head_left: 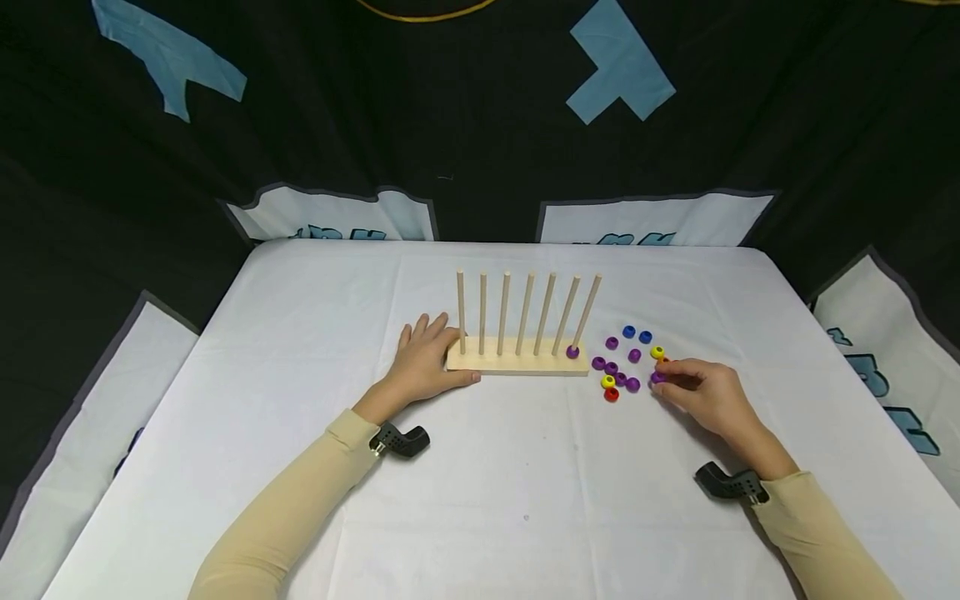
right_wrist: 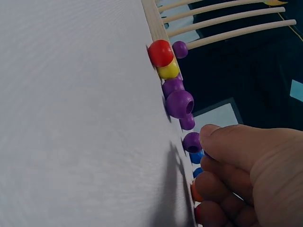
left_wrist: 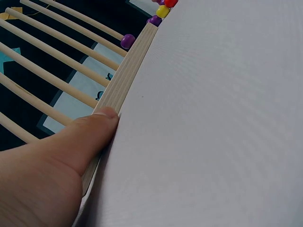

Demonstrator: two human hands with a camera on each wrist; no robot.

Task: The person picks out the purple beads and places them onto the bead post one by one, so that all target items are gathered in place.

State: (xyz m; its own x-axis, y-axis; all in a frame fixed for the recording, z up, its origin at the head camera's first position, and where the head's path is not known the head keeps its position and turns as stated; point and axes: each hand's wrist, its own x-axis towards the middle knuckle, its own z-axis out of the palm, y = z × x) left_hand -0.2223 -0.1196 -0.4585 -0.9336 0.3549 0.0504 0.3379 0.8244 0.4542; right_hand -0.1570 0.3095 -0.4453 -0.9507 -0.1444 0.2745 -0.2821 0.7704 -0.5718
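A wooden peg stand [head_left: 517, 363] carries a row of upright pegs, and a purple bead [head_left: 573, 352] sits at the foot of the rightmost one. My left hand [head_left: 423, 362] holds the stand's left end, its thumb [left_wrist: 102, 125] along the front edge of the base. To the right of the stand my right hand [head_left: 705, 393] pinches a purple bead [head_left: 657, 377] between thumb and fingertips, low over the table. In the right wrist view this purple bead [right_wrist: 192, 142] shows at the thumb tip, while the curled fingers partly hide other beads.
Loose beads lie between stand and right hand: several purple beads [head_left: 633, 385], a red bead [head_left: 611, 395], yellow beads [head_left: 657, 352] and blue beads [head_left: 629, 332]. A white cloth covers the table [head_left: 480, 500]. Black curtains [head_left: 480, 125] hang behind it.
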